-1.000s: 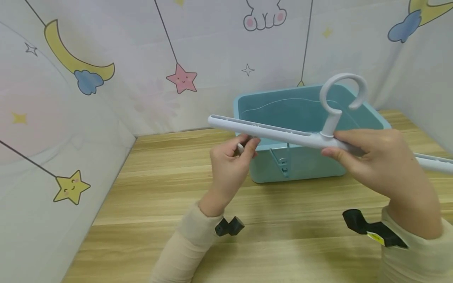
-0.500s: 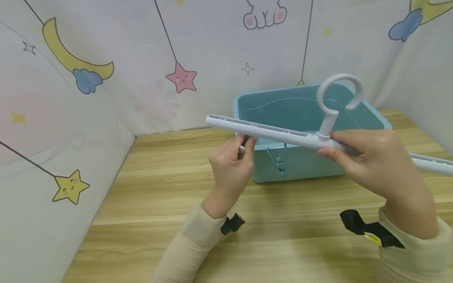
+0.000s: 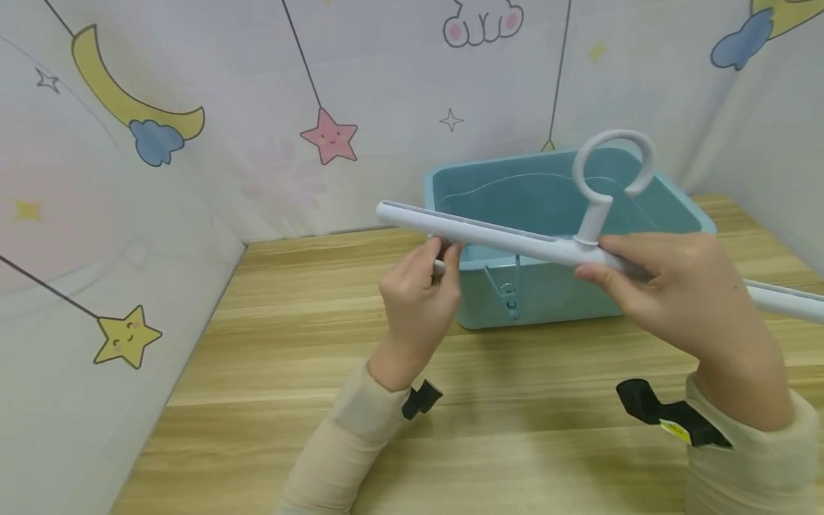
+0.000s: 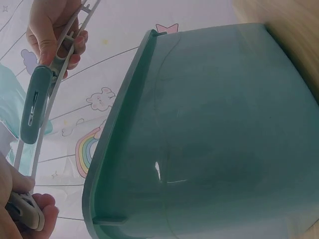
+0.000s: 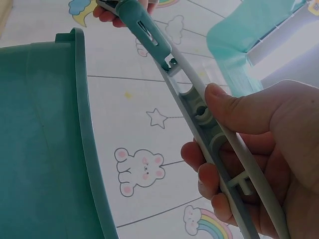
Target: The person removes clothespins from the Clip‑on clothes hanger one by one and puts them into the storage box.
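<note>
Head view: the right hand [image 3: 669, 286] grips the white hanger [image 3: 515, 239] at its middle, fingers [image 3: 595, 273] curled round the bar directly below the ring hook. The bar runs from these fingers leftward and slightly upward, above the near wall of the teal bin [image 3: 566, 286], which stands on the wooden tabletop [image 3: 290, 400]. The left hand [image 3: 418, 300] sits under the bar near its left end, fingers pinching a small light-coloured clip just beneath the bar. A teal clip [image 3: 508, 290] hangs from the bar between the two hands, in front of the bin wall. Left wrist view: the left-hand fingers [image 4: 42, 216] close round a grey-white clip [image 4: 25, 211] at the lower left; the teal clip [image 4: 35, 104] lies along the bar above them, and the bin [image 4: 214, 134] fills the right side. Right wrist view: the thumb and fingers [image 5: 239, 114] clamp the ribbed underside of the hanger [image 5: 209, 124]; the teal clip [image 5: 147, 32] sits farther along the bar, beyond the fingertips, beside the bin rim [image 5: 87, 124].
</note>
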The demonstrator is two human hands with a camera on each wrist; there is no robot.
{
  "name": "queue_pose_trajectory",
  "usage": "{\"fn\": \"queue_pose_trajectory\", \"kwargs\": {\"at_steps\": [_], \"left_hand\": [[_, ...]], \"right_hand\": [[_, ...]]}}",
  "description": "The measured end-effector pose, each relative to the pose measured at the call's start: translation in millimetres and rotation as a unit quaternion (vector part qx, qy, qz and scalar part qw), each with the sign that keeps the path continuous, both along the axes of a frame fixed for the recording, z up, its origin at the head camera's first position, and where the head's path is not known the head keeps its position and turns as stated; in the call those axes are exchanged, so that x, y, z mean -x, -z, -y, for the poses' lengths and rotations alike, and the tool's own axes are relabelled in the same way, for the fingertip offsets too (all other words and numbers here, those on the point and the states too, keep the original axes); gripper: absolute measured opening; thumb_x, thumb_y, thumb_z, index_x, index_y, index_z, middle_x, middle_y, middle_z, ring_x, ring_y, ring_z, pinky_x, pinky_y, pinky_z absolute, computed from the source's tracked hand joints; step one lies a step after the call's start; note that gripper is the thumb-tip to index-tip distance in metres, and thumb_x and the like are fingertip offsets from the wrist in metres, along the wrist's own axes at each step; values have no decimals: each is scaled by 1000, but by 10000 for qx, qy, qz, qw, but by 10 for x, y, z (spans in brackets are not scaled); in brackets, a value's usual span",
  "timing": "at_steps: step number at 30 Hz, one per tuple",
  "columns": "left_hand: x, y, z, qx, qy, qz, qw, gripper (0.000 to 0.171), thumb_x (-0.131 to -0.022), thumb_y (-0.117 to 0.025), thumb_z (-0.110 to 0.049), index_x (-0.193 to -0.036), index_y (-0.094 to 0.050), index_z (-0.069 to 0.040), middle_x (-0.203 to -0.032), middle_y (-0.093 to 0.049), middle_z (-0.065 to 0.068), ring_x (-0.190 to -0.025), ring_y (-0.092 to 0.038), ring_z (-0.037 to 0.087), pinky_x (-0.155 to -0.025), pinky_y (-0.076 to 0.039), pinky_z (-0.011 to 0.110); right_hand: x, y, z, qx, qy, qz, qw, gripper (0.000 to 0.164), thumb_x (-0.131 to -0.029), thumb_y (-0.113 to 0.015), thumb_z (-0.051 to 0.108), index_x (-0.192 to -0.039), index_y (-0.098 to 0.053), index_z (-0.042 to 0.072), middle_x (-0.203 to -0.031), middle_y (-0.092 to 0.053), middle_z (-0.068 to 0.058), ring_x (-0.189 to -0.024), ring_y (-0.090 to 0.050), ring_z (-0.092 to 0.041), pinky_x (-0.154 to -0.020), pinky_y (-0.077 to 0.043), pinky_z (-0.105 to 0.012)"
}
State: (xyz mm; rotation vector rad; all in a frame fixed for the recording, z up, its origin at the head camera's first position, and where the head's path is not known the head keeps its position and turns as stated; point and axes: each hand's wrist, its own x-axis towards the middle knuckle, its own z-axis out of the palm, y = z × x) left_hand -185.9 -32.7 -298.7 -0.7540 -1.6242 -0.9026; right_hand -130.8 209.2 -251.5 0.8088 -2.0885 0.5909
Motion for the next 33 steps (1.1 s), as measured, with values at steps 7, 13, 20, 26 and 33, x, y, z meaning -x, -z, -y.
{"fn": "queue_pose_trajectory", "kwargs": {"at_steps": [7,13,20,26,33], "left_hand": [[4,-12,-5,-231,432,443,9978,11,-84,-69,5,-76,-63,10,-57,-55,11,-45,-40,12,-43,-31,20],[2,-32,-1,-269,669,653,9953,9,-84,-69,5,-81,-66,13,-65,-64,15,-46,-46,13,-44,-36,19],[20,-47,18,-254,704,738,9945,10,-84,-70,4,-82,-67,13,-64,-63,15,-47,-48,14,-45,-38,20],[69,-121,31,-186,947,855,9917,10,-84,-70,3,-82,-68,12,-65,-63,14,-48,-48,14,-46,-38,21],[168,-179,44,-100,1398,1431,9797,12,-86,-70,0,-88,-69,12,-69,-63,14,-52,-46,13,-49,-35,20]], "right_hand": [[-1,2,-12,16,135,-56,9999,61,-93,-51,58,-82,-72,2,-60,-57,5,-54,-37,3,-51,-31,-15],[-28,-26,-40,-16,346,46,9994,67,-92,-49,60,-84,-73,-2,-63,-62,-1,-55,-39,2,-53,-33,-16],[-11,-3,-69,418,488,-311,9975,66,-90,-53,62,-78,-72,0,-56,-55,1,-53,-33,4,-50,-29,-15],[-25,-21,-103,625,438,-358,9964,65,-90,-56,58,-78,-72,-4,-56,-54,-1,-54,-34,8,-54,-29,-8],[-29,-28,-126,830,322,-376,9953,64,-89,-58,57,-75,-71,-4,-54,-51,0,-54,-35,8,-55,-29,-6]]}}
